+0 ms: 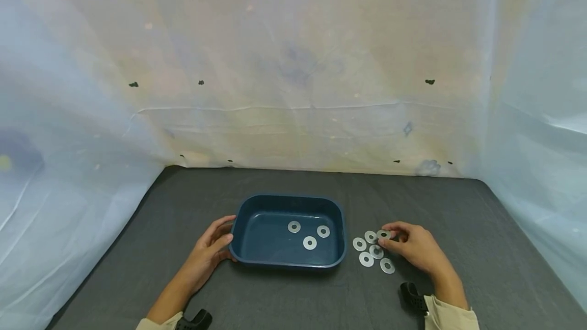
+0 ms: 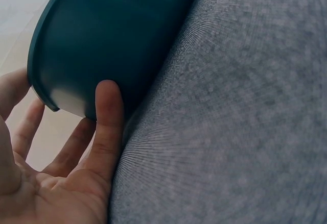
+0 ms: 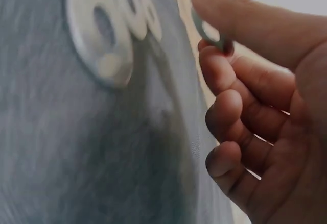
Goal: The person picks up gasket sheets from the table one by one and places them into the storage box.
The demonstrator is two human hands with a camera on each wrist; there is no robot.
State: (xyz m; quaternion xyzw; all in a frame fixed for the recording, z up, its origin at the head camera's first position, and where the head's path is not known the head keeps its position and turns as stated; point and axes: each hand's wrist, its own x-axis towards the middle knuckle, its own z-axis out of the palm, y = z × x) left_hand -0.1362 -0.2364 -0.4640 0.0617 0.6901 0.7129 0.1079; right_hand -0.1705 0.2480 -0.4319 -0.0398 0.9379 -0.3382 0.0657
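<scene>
A grey table bears a blue tray with 3 washers inside. The left hand rests against the tray's left wall, fingers straight. Just right of the tray lie 5 loose washers; there the right hand pinches 1 washer by its rim. It looks thin, stiff, light and slippery; an edge grip suits it.

Head view high, facing down; wrist views close, sharing grey table.
</scene>
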